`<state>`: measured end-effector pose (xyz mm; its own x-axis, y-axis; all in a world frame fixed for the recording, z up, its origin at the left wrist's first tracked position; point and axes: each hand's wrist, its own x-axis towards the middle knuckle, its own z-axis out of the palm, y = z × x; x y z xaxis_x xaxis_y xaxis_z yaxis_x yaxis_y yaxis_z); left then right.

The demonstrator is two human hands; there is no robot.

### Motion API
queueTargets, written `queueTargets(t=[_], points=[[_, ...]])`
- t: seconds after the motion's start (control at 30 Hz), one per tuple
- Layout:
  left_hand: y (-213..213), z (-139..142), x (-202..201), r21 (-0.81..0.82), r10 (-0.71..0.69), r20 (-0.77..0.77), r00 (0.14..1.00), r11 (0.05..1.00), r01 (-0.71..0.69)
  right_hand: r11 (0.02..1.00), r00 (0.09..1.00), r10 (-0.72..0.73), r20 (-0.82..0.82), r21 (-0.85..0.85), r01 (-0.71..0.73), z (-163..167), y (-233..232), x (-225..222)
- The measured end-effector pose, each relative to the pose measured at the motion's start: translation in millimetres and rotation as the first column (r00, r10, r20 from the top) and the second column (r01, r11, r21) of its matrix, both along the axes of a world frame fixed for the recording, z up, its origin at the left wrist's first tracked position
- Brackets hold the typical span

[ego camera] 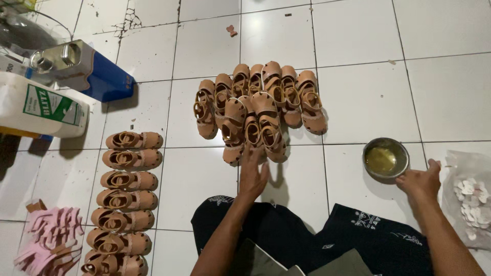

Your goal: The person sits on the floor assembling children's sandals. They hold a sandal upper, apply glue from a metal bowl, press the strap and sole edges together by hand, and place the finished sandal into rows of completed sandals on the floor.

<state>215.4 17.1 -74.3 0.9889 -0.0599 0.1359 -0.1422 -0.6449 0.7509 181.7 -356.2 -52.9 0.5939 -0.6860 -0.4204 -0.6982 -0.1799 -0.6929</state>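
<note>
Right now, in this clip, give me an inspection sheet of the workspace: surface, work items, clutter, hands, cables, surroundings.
Surface: white tiled floor, scuffed, with a cracked patch at top left.
Work items: pile of tan sandals ahead; a second column of tan sandals at left; metal bowl of yellowish liquid.
Clutter: pink cut pieces, clear bag of small pale pieces, white jug, metal can.
Hands: left hand open, fingertips at the front sandals; right hand by the bowl's rim, contact unclear.
Cables: nothing seen.
Surroundings: the person's dark-clothed lap; nobody else in view.
</note>
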Motion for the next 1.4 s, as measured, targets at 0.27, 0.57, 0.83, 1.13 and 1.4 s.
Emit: queueTargets(t=[0.27,0.57,0.83,1.13,1.4], points=[[-23.3,2.3,61.5,0.184,-0.015,0.243,0.970,0.982,-0.031,0.887,0.937,0.348,-0.021,-0.317,-0.336,-7.0,31.9,-15.4],[-31.3,15.0,-27.9,-0.139,0.054,0.145,0.988,0.990,-0.033,0.825,0.648,0.498,0.576,-0.085,-0.559,3.4,175.1,-28.1],[-15.4,11.5,-96.3,-0.103,-0.110,0.110,0.988,0.987,0.122,0.704,0.675,0.363,0.642,0.286,-0.650,16.8,194.4,-42.8],[-14.8,-26.9,-119.6,-0.503,-0.104,-0.515,0.851,0.841,-0.202,0.736,0.755,0.465,0.462,0.272,-0.620,18.3,211.9,-84.6],[48.5,13.7,-125.8,-0.618,0.022,-0.329,0.944,0.751,-0.233,0.852,0.846,0.524,0.098,-0.040,-0.523,31.6,233.5,-41.0]])
